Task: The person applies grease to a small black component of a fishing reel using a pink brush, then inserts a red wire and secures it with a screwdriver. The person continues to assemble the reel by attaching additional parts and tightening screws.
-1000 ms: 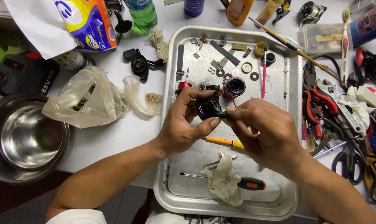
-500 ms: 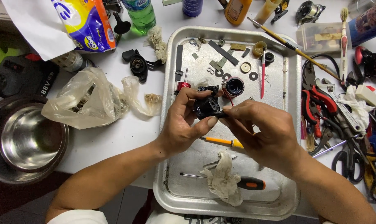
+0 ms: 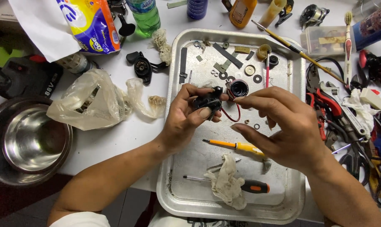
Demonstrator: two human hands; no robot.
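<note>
Hands meet over a metal tray (image 3: 297,138) on the white worktop (image 3: 115,138). Left hand (image 3: 186,120) has its grip clenched around a small black mechanical part (image 3: 207,101), thumb pressed along its lower edge and fingers curled over the top, holding it just above the tray's upper middle. Right hand (image 3: 283,126) holds nothing that I can see — fingers are loosely spread, the index fingertip reaching toward the part's right side, close to a round black-and-red ring piece (image 3: 238,89) with a thin red wire (image 3: 232,115) looping beneath it.

Doing this well seems to call for steadiness: the left hand should keep the part low over the tray so that anything small that slips lands inside the rim rather than on the cluttered worktop. The right fingertips would do best approaching slowly and squarely, since the washers (image 3: 253,73) and other tiny pieces scattered at the tray's top are easy to knock. A yellow-handled screwdriver (image 3: 234,146) lies just below the hands, and an orange-and-black one (image 3: 241,185) lies beside a crumpled rag (image 3: 226,185) nearer the front — both within easy reach. Pliers (image 3: 325,105) lie outside the tray at right, a steel bowl (image 3: 26,143) well apart at left.
</note>
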